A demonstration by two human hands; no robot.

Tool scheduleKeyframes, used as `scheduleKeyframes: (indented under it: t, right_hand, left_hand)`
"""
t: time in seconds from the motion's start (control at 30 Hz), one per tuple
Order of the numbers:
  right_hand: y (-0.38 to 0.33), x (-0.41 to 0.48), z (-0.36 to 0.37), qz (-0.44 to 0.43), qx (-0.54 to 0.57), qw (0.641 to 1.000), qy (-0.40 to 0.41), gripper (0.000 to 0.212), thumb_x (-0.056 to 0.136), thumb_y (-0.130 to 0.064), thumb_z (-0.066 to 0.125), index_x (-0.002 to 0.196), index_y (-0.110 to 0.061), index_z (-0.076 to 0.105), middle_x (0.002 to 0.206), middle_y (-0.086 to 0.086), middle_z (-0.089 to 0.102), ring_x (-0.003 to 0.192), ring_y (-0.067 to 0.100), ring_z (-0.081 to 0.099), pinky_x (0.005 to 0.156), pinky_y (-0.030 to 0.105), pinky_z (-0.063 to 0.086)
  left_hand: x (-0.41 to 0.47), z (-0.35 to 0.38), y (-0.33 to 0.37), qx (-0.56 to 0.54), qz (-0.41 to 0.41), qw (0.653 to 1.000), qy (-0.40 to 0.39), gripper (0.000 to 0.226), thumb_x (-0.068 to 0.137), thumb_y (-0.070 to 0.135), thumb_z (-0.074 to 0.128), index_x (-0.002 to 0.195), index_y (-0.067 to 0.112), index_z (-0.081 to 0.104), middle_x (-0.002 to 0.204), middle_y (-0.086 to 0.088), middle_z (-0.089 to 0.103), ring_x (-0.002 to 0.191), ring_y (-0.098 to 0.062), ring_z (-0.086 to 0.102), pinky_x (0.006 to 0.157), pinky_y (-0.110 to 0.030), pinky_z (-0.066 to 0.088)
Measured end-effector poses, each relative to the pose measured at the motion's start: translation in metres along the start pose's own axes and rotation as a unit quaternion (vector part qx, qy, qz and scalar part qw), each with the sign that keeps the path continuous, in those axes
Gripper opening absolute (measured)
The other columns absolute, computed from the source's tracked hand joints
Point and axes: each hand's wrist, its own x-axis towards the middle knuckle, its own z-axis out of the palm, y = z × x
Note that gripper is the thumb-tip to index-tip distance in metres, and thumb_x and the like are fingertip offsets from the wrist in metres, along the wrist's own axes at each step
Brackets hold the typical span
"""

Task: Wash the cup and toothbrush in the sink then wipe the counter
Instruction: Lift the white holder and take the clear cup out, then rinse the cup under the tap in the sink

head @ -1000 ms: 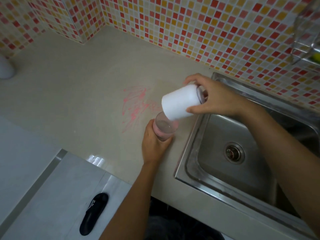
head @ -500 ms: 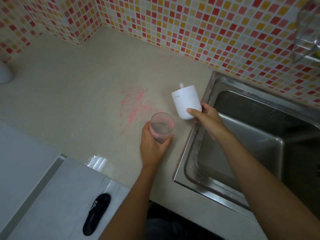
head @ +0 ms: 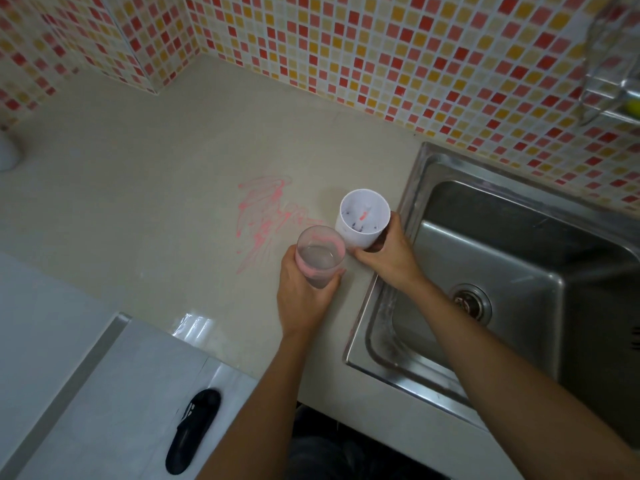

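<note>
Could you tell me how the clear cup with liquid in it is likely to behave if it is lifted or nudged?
The clear cup, gripped by the left hand, looks rigid, probably plastic. It holds liquid, so it is likely bottom-heavy yet apt to slosh if tilted. Pink residue on its rim may make it slippery.

I'm at a home washroom or kitchen corner: mosaic wall tiles (head: 398,57), a beige counter (head: 138,202), a steel sink (head: 519,254), 1 black slipper (head: 194,429) on the floor.

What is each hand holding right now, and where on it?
Left hand grips the clear cup around its lower body; right hand holds the white cup by its side.
</note>
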Motion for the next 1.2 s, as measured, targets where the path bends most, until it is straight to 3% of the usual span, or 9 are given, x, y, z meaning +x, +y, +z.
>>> scheduleKeyframes:
  t: [0.1, 0.2, 0.3, 0.43, 0.53, 0.63, 0.87, 1.03, 1.2]
  right_hand:
    - [0.003, 0.002, 0.000, -0.005, -0.013, 1.000, -0.009, 0.082, 0.056, -0.048, 0.082, 0.122, -0.033, 0.036, 0.119, -0.007, 0.061, 0.105, 0.015, 0.063, 0.087, 0.045, 0.053]
    - [0.002, -0.006, -0.001, -0.017, -0.038, 0.999, -0.004, 0.079, 0.065, -0.025, 0.079, 0.132, -0.028, 0.038, 0.120, -0.001, 0.063, 0.103, 0.019, 0.064, 0.089, 0.043, 0.053]
    - [0.009, -0.034, -0.006, -0.032, -0.088, 0.995, 0.039, 0.080, 0.078, -0.008, 0.070, 0.146, -0.019, 0.031, 0.135, 0.007, 0.055, 0.120, 0.024, 0.054, 0.099, 0.035, 0.044]
    - [0.050, -0.098, -0.023, 0.028, -0.163, 0.986, 0.033, 0.077, 0.090, -0.029, 0.064, 0.151, -0.020, 0.019, 0.156, 0.003, 0.027, 0.140, 0.022, 0.030, 0.110, 0.034, 0.030]
    - [0.089, -0.138, -0.040, 0.044, -0.221, 0.974, 0.022, 0.077, 0.091, -0.038, 0.059, 0.151, -0.017, 0.016, 0.159, 0.002, 0.017, 0.144, 0.021, 0.022, 0.111, 0.030, 0.022]
    - [0.115, -0.158, -0.064, 0.089, -0.239, 0.966, 0.041, 0.079, 0.093, -0.045, 0.052, 0.152, -0.016, 0.011, 0.160, 0.002, 0.009, 0.145, 0.021, 0.017, 0.115, 0.036, 0.022]
    - [0.160, -0.183, -0.117, 0.183, -0.290, 0.938, 0.056, 0.080, 0.094, -0.054, 0.041, 0.152, -0.014, 0.005, 0.161, 0.005, 0.003, 0.147, 0.021, 0.004, 0.119, 0.038, 0.010]
    - [0.192, -0.201, -0.168, 0.238, -0.325, 0.914, 0.046, 0.071, 0.098, -0.048, 0.034, 0.152, -0.011, 0.005, 0.161, 0.006, 0.000, 0.147, 0.022, 0.001, 0.119, 0.039, 0.003]
    - [0.220, -0.212, -0.211, 0.262, -0.347, 0.900, -0.006, 0.071, 0.098, -0.047, 0.032, 0.152, -0.012, 0.003, 0.161, 0.005, -0.001, 0.147, 0.020, 0.000, 0.119, 0.039, 0.003]
  left_hand:
    - [0.000, 0.000, 0.000, -0.008, 0.005, 1.000, -0.005, 0.078, 0.065, 0.048, 0.082, 0.127, 0.034, 0.036, 0.125, 0.010, 0.053, 0.113, -0.012, 0.056, 0.087, -0.024, 0.044]
    - [0.000, -0.001, 0.002, -0.011, 0.004, 1.000, -0.012, 0.078, 0.065, 0.047, 0.083, 0.127, 0.033, 0.036, 0.126, 0.009, 0.054, 0.112, -0.012, 0.055, 0.085, -0.022, 0.041]
    - [-0.002, -0.003, 0.001, -0.018, 0.010, 1.000, -0.017, 0.077, 0.066, 0.042, 0.084, 0.126, 0.028, 0.039, 0.124, 0.006, 0.051, 0.110, -0.011, 0.054, 0.085, -0.022, 0.040]
    - [-0.007, -0.008, 0.002, -0.029, 0.043, 0.998, -0.038, 0.072, 0.066, 0.034, 0.086, 0.119, 0.033, 0.038, 0.120, 0.005, 0.048, 0.101, -0.004, 0.051, 0.087, -0.027, 0.048]
    - [-0.017, -0.008, 0.003, -0.027, 0.059, 0.995, -0.081, 0.075, 0.066, 0.034, 0.086, 0.118, 0.039, 0.033, 0.123, 0.006, 0.047, 0.102, -0.004, 0.052, 0.088, -0.027, 0.048]
    - [-0.037, 0.004, 0.013, -0.036, 0.084, 0.987, -0.136, 0.078, 0.065, 0.038, 0.087, 0.121, 0.041, 0.032, 0.125, 0.009, 0.047, 0.104, -0.003, 0.053, 0.088, -0.025, 0.049]
    - [-0.072, 0.075, 0.059, 0.000, 0.224, 0.938, -0.265, 0.072, 0.065, 0.029, 0.086, 0.125, 0.018, 0.046, 0.118, 0.006, 0.046, 0.105, -0.003, 0.047, 0.088, -0.005, 0.039]
    - [-0.078, 0.126, 0.080, 0.144, 0.298, 0.884, -0.331, 0.063, 0.066, 0.020, 0.079, 0.121, 0.011, 0.049, 0.115, -0.003, 0.050, 0.102, -0.017, 0.053, 0.086, -0.028, 0.049]
    - [-0.074, 0.160, 0.088, 0.269, 0.332, 0.828, -0.362, 0.063, 0.066, 0.015, 0.073, 0.123, 0.013, 0.046, 0.116, -0.006, 0.051, 0.104, -0.022, 0.052, 0.092, -0.030, 0.046]
